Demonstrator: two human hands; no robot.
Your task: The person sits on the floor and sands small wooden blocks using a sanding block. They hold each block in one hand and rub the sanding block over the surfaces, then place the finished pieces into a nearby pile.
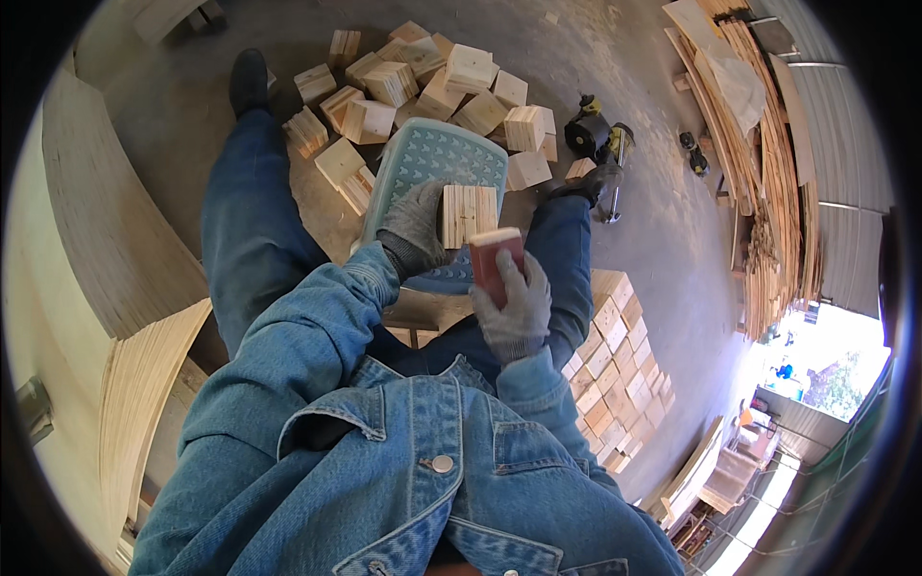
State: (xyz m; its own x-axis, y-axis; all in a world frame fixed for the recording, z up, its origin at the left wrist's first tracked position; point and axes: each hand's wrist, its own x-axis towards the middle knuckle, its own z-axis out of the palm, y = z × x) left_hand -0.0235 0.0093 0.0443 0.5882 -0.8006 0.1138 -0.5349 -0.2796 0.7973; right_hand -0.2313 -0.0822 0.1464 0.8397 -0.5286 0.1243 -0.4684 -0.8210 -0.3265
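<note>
My left hand (415,230), in a grey glove, is closed on a pale layered wooden block (469,215). It holds the block upright over a blue-green plastic stool (437,154) between my legs. My right hand (519,312), gloved too, grips a sanding block (497,272), a piece of wood wrapped in reddish-brown sandpaper. The top end of the sanding block is close to the lower right edge of the wooden block; whether they touch I cannot tell. Parts of the left fingers are hidden behind the wooden block.
Loose wooden blocks (392,84) lie heaped on the floor beyond the stool. Neatly stacked blocks (615,370) stand by my right leg. A yellow-and-black power tool (588,132) lies near my right foot. Plywood sheets (120,211) rise at left, long boards (768,144) at far right.
</note>
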